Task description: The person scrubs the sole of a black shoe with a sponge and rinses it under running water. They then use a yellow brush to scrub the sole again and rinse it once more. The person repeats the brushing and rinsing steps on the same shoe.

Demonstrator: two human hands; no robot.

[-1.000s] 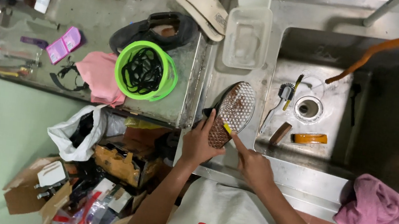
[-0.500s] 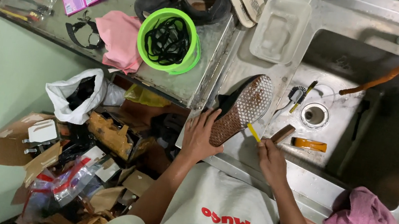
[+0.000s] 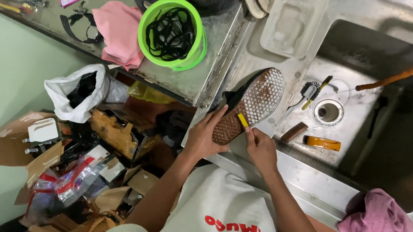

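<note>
A black shoe point(image 3: 249, 103) lies sole up on the steel rim of a sink, its brown waffle sole facing me. My left hand point(image 3: 206, 137) grips the heel end of the shoe from the left. My right hand point(image 3: 260, 148) pinches a small yellow tool point(image 3: 242, 119) and presses its tip against the sole near the middle. Both hands are close together at the near end of the shoe.
The steel sink point(image 3: 402, 120) holds a brush point(image 3: 310, 90), an orange item point(image 3: 322, 143), a brown block point(image 3: 294, 132) and an orange hose point(image 3: 409, 71). A green bucket point(image 3: 174, 33) of black laces, pink cloth point(image 3: 119, 32) and clear tub point(image 3: 293, 18) sit on the counter. Boxes point(image 3: 43, 142) clutter the floor.
The view has shifted so the scene sits further right and lower. My right hand has moved the yellow tool up along the sole; my left hand keeps hold of the shoe.
</note>
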